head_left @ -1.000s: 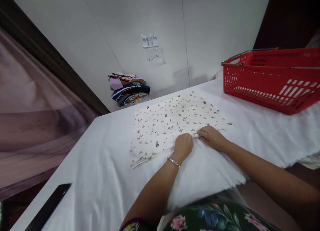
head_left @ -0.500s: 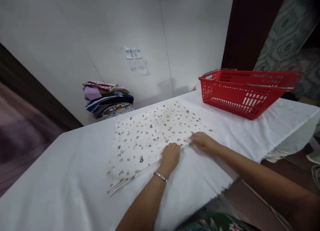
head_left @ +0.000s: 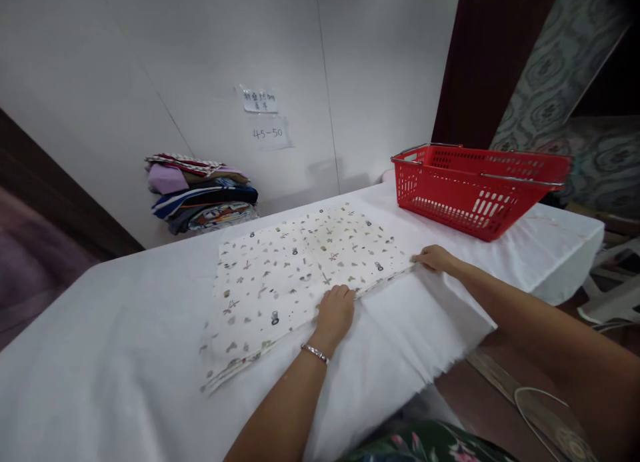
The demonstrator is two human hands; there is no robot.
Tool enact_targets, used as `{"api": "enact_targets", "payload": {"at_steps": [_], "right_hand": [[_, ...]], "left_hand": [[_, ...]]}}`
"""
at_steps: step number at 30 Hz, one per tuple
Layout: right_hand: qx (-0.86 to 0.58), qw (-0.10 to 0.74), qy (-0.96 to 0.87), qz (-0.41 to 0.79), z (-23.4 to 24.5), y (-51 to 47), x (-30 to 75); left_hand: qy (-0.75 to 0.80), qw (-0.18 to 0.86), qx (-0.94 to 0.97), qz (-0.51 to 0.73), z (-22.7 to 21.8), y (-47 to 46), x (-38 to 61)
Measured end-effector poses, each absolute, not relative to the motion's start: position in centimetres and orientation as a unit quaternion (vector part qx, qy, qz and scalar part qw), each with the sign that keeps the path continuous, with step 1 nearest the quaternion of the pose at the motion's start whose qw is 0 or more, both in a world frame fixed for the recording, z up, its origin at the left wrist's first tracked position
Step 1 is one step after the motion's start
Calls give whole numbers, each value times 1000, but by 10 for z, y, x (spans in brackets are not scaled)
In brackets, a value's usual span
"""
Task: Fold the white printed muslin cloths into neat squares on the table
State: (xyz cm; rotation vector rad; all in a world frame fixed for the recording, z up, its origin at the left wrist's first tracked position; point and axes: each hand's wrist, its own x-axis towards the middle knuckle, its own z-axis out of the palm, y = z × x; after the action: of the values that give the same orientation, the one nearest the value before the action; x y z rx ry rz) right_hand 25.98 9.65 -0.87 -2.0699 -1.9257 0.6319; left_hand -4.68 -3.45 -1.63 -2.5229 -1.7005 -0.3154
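Observation:
A folded cream cloth (head_left: 285,275) with small grey, brown and green prints lies flat on the white-covered table, its layers showing along the near edge. My left hand (head_left: 336,311), with a bracelet at its wrist, is at the middle of that near edge. Its fingers are together and curled over the fabric, the thumb side partly hidden. At the cloth's near right corner, my right hand (head_left: 434,257) pinches the edge between thumb and fingers.
A red plastic basket (head_left: 475,189) with metal handles stands on the table's right part. Folded clothes (head_left: 200,194) are stacked at the back left against the grey wall. Two paper signs (head_left: 270,133) are taped there. The white tablecloth (head_left: 125,342) hangs over the near edge.
My right hand has moved right along the cloth's near edge to its corner, and that edge now lies straighter. My left hand stays at the middle of the edge. The view has shifted slightly.

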Motion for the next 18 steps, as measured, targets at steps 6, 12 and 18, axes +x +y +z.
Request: {"api": "enact_targets", "payload": {"at_steps": [6,12,18], "right_hand": [[-723,108,-658,177,3,104,261],[-718,99,-652,222,5,97,263],[-709,92,-655,245,12,94,256]], "left_hand": [[-557,30,-824,-103,-14,-34,-47],[-554,22,-825,-108,-14,-34,-47],[-559,18,-822,-110,-15,-34,-46]]}}
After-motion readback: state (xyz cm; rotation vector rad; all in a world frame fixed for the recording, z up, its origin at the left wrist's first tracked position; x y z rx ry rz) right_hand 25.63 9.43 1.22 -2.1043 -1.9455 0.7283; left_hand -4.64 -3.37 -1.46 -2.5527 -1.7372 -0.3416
